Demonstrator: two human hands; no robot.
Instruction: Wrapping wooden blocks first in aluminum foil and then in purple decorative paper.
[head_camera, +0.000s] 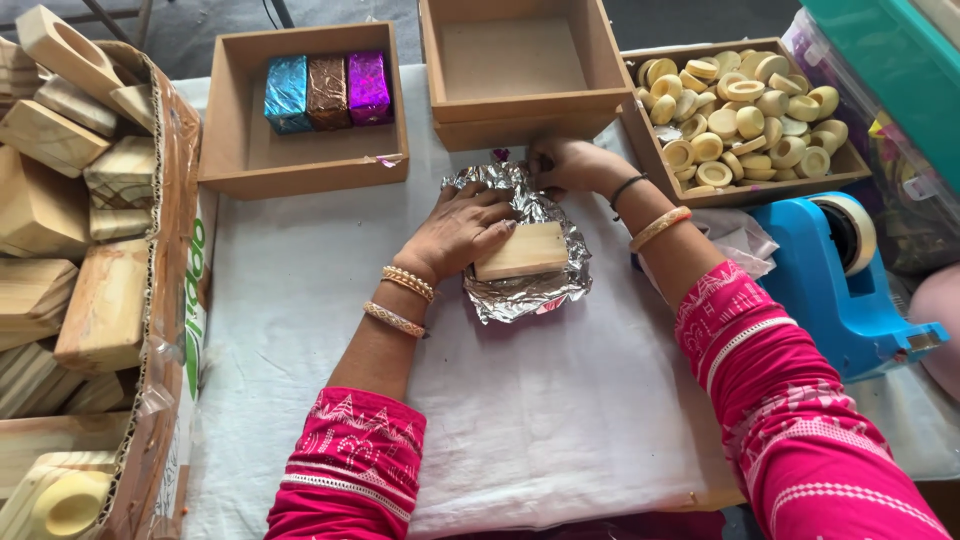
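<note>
Pale wooden block (521, 251) lying flat on crinkled silver foil (520, 290).

3 foil-wrapped blocks (328, 91), 3 trays (232, 160), 1 tape dispenser (838, 275), 1 wood block (523, 250).

We note the left hand (462, 232) lying flat on a pale wooden block (521, 251), which sits on a crumpled sheet of silver foil (528, 290) on the white-covered table (540, 420). The right hand (566, 165) pinches the foil's far edge, just before an empty brown tray (524, 100). Beyond, we see three foil-wrapped blocks (327, 91) in a second tray (235, 160), round pale pieces (745, 110) in a third, and a blue tape dispenser (840, 290) to the right.
</note>
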